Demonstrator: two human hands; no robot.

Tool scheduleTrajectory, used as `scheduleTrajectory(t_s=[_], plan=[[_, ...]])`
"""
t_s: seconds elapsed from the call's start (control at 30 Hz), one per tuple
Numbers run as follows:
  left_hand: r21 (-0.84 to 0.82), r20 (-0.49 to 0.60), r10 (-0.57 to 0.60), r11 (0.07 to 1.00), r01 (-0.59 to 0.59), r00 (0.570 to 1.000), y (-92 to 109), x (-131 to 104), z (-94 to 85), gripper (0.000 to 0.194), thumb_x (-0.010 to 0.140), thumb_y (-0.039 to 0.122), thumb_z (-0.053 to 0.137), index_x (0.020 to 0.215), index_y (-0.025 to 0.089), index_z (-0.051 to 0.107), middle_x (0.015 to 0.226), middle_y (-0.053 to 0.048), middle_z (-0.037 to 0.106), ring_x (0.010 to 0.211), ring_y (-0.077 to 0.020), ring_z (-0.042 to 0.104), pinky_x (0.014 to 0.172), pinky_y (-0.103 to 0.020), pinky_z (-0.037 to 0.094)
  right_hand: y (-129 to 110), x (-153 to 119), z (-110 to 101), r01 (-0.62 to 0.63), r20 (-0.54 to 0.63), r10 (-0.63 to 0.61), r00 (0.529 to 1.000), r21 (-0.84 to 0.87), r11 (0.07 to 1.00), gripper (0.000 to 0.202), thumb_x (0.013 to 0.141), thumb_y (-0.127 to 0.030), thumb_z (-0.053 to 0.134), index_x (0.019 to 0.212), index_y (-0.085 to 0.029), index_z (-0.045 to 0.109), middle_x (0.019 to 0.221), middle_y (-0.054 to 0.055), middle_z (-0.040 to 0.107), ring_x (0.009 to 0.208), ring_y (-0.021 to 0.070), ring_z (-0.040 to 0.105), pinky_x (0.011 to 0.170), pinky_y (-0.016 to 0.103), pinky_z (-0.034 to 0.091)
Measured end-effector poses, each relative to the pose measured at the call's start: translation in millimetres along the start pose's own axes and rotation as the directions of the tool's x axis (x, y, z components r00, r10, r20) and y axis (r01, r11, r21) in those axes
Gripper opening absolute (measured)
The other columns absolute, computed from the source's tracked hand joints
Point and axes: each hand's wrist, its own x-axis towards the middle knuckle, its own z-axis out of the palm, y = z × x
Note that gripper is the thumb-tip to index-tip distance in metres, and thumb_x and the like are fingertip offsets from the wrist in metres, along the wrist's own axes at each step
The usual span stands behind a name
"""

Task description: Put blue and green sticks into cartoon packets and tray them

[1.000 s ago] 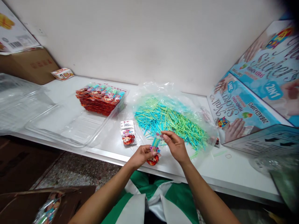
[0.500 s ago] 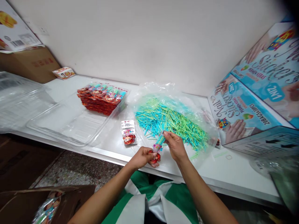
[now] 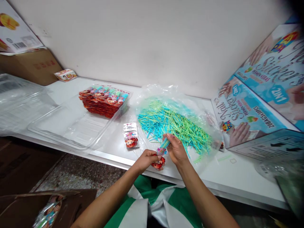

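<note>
Near the table's front edge, my left hand (image 3: 147, 160) is closed on a printed card packet (image 3: 158, 163) with a red-haired cartoon figure, thumb on its front. Thin blue and green sticks (image 3: 165, 143) stand up from the packet's top. Around their upper end my right hand (image 3: 176, 147) is closed, fingers pinched together. Whether the sticks sit fully inside the packet cannot be made out. Behind my hands spreads a heap of loose blue and green sticks (image 3: 173, 122) on a clear plastic bag (image 3: 155, 90). To the left lies a small stack of similar cards (image 3: 130, 136).
A clear tray (image 3: 64, 139) on the left bears rows of filled red packets (image 3: 101, 103). More clear trays (image 3: 16, 107) lie at the far left, before a cardboard box (image 3: 30, 65). Blue printed boxes (image 3: 247, 114) stand at the right. An open carton (image 3: 78, 202) is below the table.
Both hands stay close together on the packet and sticks. My right hand has shifted slightly left, and the packet has tilted a little with its figure facing up more.
</note>
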Motion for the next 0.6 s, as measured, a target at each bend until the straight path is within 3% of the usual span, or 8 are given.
scheduleTrajectory(t_s=[0.17, 0.3, 0.43, 0.6], plan=[[0.0, 0.005, 0.012, 1.0, -0.012, 1.0, -1.0, -1.1, 2.2, 0.035, 0.067, 0.04, 0.066, 0.079, 0.007, 0.067, 0.075, -0.01, 0.068, 0.056, -0.0158, 0.064, 0.054, -0.023, 0.047, -1.7, 0.7, 0.7, 0.02, 0.01, -0.02, 1.0, -0.053, 0.998, 0.013, 0.069, -0.03, 0.065, 0.076, -0.02, 0.07, 0.082, 0.005, 0.068, 0.08, 0.0206, 0.061, 0.076, 0.036, 0.047], [0.003, -0.007, 0.005, 1.0, -0.005, 1.0, -3.2, -2.6, 3.2, 0.035, 0.065, 0.041, 0.068, 0.076, 0.007, 0.067, 0.069, -0.009, 0.066, 0.053, -0.0146, 0.062, 0.057, -0.026, 0.048, -5.4, 0.6, -1.1, -0.002, 0.097, 0.01, 0.995, -0.085, 0.996, 0.021, 0.068, -0.026, 0.063, 0.087, -0.02, 0.071, 0.086, 0.006, 0.07, 0.088, 0.0227, 0.061, 0.083, 0.04, 0.044], [0.003, 0.01, 0.03, 1.0, -0.03, 1.0, -5.6, -3.4, 1.2, 0.038, 0.066, 0.043, 0.067, 0.079, 0.007, 0.068, 0.07, -0.009, 0.065, 0.053, -0.0141, 0.061, 0.06, -0.029, 0.049, -6.8, -0.8, -1.8, -0.006, 0.177, 0.024, 0.984, -0.101, 0.995, 0.023, 0.072, -0.031, 0.063, 0.091, -0.02, 0.07, 0.087, 0.006, 0.07, 0.084, 0.0218, 0.063, 0.086, 0.042, 0.043], [-0.006, 0.03, 0.028, 1.0, -0.028, 0.999, -2.7, -3.1, -2.2, 0.038, 0.065, 0.042, 0.068, 0.079, 0.007, 0.069, 0.068, -0.009, 0.065, 0.057, -0.0159, 0.062, 0.063, -0.031, 0.05, -6.4, -4.1, 0.3, 0.119, 0.125, -0.089, 0.988, -0.259, 0.959, 0.02, 0.074, -0.037, 0.063, 0.083, -0.019, 0.069, 0.081, 0.005, 0.07, 0.077, 0.0217, 0.065, 0.08, 0.039, 0.046]])
